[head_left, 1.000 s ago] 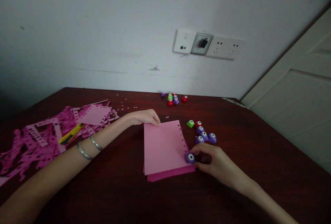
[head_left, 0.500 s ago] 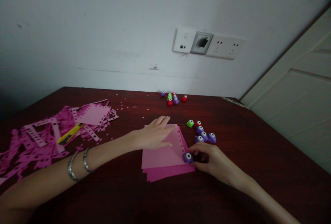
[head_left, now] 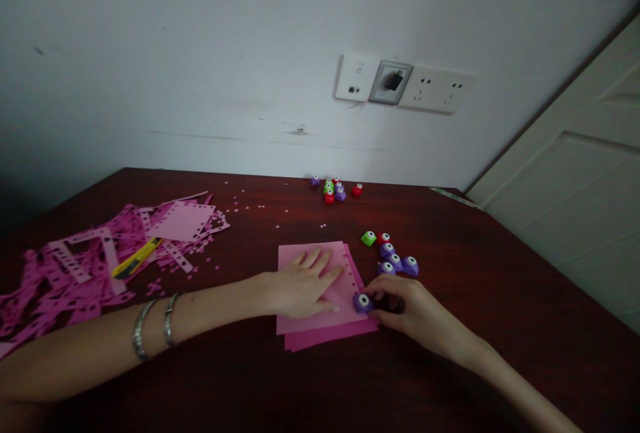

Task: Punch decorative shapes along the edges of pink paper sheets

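Note:
My left hand lies flat with fingers spread on the top sheet of pink paper. More sheets in a darker pink stick out beneath it. A row of small punched holes runs down the top sheet's right side. At that right edge sits a purple craft punch with a star shape on its white top. The fingers and thumb of my right hand are closed on the punch from its right side; the fingertips are partly hidden.
Several purple, red and green punches stand beyond my right hand, and another group is near the wall. Pink paper scraps heap up at left, with a yellow utility knife on them. Wall sockets are above the table.
My left hand has come down and nearer, and now lies flat on the paper. The top sheet has shifted slightly nearer. A few tiny paper bits now show beyond it. My right hand stays on the punch.

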Motion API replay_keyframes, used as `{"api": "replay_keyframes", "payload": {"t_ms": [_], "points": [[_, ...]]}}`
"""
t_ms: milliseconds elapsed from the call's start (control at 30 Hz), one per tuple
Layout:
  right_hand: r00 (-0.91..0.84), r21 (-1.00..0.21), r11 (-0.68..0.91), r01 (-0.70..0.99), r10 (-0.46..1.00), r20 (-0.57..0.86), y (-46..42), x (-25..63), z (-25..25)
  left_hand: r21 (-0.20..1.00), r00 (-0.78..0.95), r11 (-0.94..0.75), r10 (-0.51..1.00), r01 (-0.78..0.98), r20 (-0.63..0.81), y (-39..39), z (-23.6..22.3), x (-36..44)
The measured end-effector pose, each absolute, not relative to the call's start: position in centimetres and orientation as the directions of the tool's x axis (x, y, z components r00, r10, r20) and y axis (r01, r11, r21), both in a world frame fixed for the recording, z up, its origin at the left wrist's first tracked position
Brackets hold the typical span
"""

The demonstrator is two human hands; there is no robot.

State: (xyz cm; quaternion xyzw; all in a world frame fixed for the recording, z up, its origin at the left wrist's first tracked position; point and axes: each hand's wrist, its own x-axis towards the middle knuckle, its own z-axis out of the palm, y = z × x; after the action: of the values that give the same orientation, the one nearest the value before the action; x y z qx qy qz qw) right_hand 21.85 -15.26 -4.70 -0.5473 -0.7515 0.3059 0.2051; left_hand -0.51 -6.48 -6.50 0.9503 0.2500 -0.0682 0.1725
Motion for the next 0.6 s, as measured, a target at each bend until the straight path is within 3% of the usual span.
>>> {"api": "replay_keyframes", "payload": {"t_ms": [467, 600], "points": [[-0.323, -0.682, 0.212, 0.7, 0.946, -0.037, -15.2, 22.1, -4.9, 0.257, 0.87, -0.833, 0.452, 0.49, -0.195, -6.9, -6.7, -0.3], [-0.253, -0.703, 0.105, 0.704, 0.961, -0.11, -14.9, 22.5, -4.4, 0.259, 0.879, -0.843, 0.474, 0.472, -0.059, -6.9, -5.4, 0.1]]}}
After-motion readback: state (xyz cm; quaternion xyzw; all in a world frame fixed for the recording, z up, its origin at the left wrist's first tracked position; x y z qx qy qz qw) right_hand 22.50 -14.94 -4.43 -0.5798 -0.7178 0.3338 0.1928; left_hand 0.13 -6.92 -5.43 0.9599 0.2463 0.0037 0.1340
